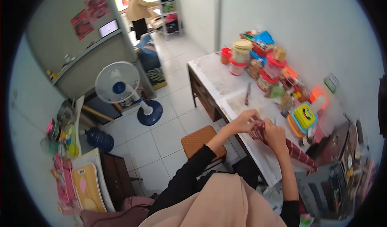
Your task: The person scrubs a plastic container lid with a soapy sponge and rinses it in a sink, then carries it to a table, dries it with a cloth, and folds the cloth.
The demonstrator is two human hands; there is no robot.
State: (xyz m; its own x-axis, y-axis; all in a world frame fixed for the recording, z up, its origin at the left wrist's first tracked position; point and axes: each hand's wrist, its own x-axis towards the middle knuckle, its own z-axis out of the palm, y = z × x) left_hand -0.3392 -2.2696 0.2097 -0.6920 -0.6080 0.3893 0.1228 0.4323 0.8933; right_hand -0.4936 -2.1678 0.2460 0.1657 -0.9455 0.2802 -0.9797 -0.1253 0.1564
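Observation:
My left hand (246, 122) has its fingers closed in a pinch on a red-and-white checked cloth (296, 152). Beside it, my right hand (275, 135) is a closed fist around the same cloth, whose long end trails under my right forearm towards the lower right. A thin, shiny sliver shows just above the right fist; what it belongs to is hidden. Both hands are over the near part of a white-topped table (209, 72). Beyond them on the tabletop lies a knife (247, 94) with a dark reddish handle.
Tubs (241, 51), jars and a yellow lunch box (305, 116) crowd the wall side of the table. A brown woven stool (200, 141) stands at its left. Further left are a standing fan (119, 84) and a water bottle (99, 139). Another person (139, 11) stands beyond the doorway.

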